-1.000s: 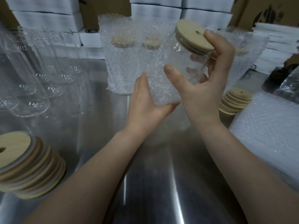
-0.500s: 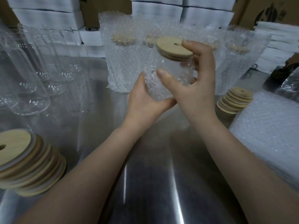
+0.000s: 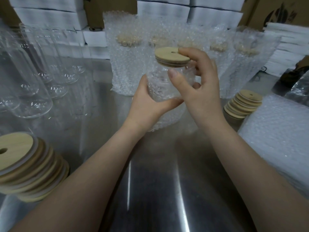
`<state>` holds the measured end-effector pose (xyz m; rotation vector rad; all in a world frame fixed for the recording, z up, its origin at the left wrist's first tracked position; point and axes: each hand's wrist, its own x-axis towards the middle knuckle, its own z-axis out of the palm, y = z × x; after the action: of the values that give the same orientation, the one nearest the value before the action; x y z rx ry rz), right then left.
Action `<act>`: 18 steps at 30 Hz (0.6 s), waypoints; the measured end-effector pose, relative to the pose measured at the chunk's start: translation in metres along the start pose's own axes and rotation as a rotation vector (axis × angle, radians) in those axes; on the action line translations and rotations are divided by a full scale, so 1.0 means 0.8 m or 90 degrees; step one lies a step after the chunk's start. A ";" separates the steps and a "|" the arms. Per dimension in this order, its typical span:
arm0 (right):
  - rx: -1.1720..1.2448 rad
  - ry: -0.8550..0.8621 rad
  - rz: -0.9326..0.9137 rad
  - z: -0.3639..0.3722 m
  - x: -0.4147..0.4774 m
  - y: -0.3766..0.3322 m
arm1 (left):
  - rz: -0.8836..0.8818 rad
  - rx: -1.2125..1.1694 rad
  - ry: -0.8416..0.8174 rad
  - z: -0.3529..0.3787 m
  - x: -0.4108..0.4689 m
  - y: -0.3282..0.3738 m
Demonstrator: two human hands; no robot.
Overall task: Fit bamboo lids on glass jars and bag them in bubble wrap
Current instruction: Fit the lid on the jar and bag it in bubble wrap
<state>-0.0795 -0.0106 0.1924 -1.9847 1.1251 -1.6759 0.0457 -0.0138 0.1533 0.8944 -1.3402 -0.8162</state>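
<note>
The jar (image 3: 168, 71) stands nearly upright in the air over the table (image 3: 150, 190), its long axis running 12 to 6 o'clock, with the bamboo lid (image 3: 168, 56) seated on its mouth at the 12 o'clock end. Only the lid and the neck show. The rest sits inside the bubble bag (image 3: 160, 92), whose open mouth rings the jar just under the lid and whose slack tail hangs toward 6 o'clock. My right hand (image 3: 202, 86) comes in from 3 o'clock, fingers curled round the jar, forefinger on the lid's far rim and thumb pressed on the front of the bag. My left hand (image 3: 145, 106) cups the bag from 7 o'clock and grips it, thumb underneath. I judge the next push goes straight down that axis, my right hand being nearer the lid. At 12 o'clock beyond stand the bagged jars (image 3: 127, 67), and at 9 o'clock the bare glasses (image 3: 33, 91).
</note>
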 end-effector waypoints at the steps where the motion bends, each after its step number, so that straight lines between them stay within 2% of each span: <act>1: 0.008 -0.003 0.011 -0.001 0.001 0.000 | -0.011 -0.015 -0.014 -0.001 0.001 -0.001; 7: 0.139 0.050 0.063 -0.009 0.010 0.001 | -0.056 -0.087 -0.090 -0.013 0.007 -0.006; 10: 0.314 0.082 0.095 -0.015 0.014 0.006 | -0.073 -0.105 -0.105 -0.020 0.012 -0.010; 13: 0.451 0.151 0.179 -0.019 0.020 0.011 | -0.095 -0.127 -0.121 -0.030 0.015 -0.014; 15: 0.398 0.160 0.261 -0.018 0.025 0.020 | -0.120 -0.153 -0.114 -0.036 0.016 -0.016; 16: 0.320 0.125 0.310 -0.017 0.027 0.027 | -0.136 -0.172 -0.105 -0.037 0.016 -0.015; 18: 0.151 -0.026 0.401 -0.016 0.027 0.042 | -0.155 -0.215 -0.090 -0.039 0.017 -0.015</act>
<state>-0.1032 -0.0450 0.1879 -1.3222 1.2901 -1.3468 0.0777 -0.0289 0.1482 0.7490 -1.1785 -1.2738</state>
